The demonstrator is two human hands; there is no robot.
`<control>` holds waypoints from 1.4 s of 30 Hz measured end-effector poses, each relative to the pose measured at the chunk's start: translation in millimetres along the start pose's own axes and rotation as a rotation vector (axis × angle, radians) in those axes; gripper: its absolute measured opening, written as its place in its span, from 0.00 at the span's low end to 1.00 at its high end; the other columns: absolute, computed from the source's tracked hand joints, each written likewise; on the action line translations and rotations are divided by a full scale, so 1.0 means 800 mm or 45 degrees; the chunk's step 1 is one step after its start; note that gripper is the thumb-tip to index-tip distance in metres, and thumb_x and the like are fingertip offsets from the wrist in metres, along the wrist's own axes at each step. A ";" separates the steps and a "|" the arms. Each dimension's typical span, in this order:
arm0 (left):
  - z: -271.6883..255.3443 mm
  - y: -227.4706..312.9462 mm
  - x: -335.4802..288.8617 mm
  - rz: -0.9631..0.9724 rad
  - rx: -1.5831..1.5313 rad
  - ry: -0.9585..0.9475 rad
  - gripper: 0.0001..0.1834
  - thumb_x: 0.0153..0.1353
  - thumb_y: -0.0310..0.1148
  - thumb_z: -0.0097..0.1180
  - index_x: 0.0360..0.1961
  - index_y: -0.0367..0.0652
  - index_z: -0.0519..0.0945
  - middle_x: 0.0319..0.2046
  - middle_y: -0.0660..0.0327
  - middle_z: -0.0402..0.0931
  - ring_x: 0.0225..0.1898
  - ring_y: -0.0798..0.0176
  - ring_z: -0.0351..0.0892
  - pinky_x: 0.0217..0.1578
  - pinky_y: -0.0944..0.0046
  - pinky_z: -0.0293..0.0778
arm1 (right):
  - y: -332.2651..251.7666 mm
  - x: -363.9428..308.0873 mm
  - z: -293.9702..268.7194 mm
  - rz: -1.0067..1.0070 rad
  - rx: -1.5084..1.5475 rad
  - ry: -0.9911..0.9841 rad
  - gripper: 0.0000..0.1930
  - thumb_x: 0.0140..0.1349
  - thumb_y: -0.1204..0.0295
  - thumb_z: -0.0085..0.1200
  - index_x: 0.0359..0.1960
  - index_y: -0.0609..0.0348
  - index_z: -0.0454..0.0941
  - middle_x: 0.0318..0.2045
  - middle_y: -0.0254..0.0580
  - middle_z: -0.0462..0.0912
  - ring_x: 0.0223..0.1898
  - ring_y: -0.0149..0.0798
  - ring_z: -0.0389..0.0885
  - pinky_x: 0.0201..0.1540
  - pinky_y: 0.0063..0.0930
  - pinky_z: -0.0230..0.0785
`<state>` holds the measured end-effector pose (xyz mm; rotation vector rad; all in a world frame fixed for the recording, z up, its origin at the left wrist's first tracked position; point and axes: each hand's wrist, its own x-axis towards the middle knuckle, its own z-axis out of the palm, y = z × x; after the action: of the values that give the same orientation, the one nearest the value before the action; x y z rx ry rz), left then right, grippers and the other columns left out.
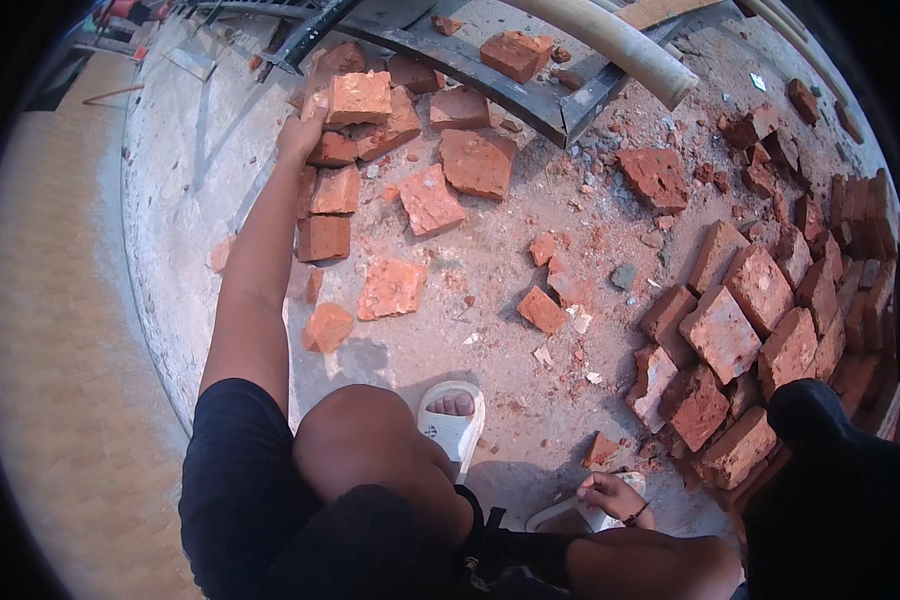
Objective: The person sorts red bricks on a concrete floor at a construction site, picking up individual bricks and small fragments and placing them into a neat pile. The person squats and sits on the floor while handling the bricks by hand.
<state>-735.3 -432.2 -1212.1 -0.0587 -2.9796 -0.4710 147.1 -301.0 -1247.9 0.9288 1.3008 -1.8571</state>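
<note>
My left arm reaches far forward, and my left hand (302, 128) is closed on the left end of an orange-red brick piece (362, 98). This piece sits on top of a loose heap, above a broken brick (394, 128) and a darker brick piece (333, 150). Fingers on the brick's far side are partly hidden. Just nearer stand stacked half bricks (324, 238). My right hand (615, 496) hangs low by my right knee, above a white sandal (560, 516). Its fingers are curled in, with nothing seen in them.
A large brick stack (760, 290) rises at the right. Broken bricks (475, 163) and rubble lie across the concrete ground (450, 345). At the far side, a dark metal frame (470, 75) and a thick pale pole (620, 48) overhang. A tan tiled floor (60, 330) borders the left.
</note>
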 end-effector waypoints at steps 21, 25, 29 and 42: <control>-0.278 0.169 -0.318 1.131 -0.237 -1.217 0.23 0.53 0.43 0.74 0.44 0.37 0.87 0.37 0.61 0.85 0.40 0.65 0.83 0.44 0.63 0.75 | -0.189 -0.085 -0.057 -0.798 0.225 0.089 0.28 0.65 0.59 0.72 0.60 0.60 0.74 0.47 0.38 0.82 0.49 0.31 0.81 0.56 0.28 0.74; -0.242 0.279 -0.484 1.666 -0.074 -2.022 0.27 0.50 0.46 0.75 0.45 0.37 0.87 0.36 0.59 0.85 0.39 0.62 0.83 0.43 0.61 0.75 | -0.232 -0.090 -0.037 -1.033 -0.068 0.215 0.49 0.57 0.52 0.77 0.74 0.62 0.63 0.62 0.48 0.78 0.65 0.45 0.77 0.68 0.43 0.69; -0.212 0.370 -0.597 1.514 0.078 -2.414 0.26 0.56 0.49 0.74 0.46 0.38 0.87 0.38 0.61 0.85 0.37 0.70 0.82 0.36 0.66 0.74 | -0.179 -0.097 -0.015 -0.975 0.366 -0.157 0.42 0.62 0.58 0.74 0.71 0.65 0.65 0.54 0.49 0.83 0.52 0.41 0.85 0.54 0.38 0.80; -0.018 0.405 -0.752 2.247 -0.544 -1.147 0.48 0.59 0.57 0.73 0.68 0.32 0.70 0.56 0.40 0.75 0.55 0.42 0.81 0.56 0.47 0.77 | -0.031 -0.116 -0.020 -0.738 1.693 0.396 0.17 0.77 0.65 0.53 0.59 0.62 0.75 0.50 0.50 0.84 0.48 0.41 0.87 0.51 0.34 0.83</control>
<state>-118.5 -140.2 -1177.0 -2.9887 -1.8571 -0.7598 176.5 -267.0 -1161.7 1.6144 0.2898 -3.2000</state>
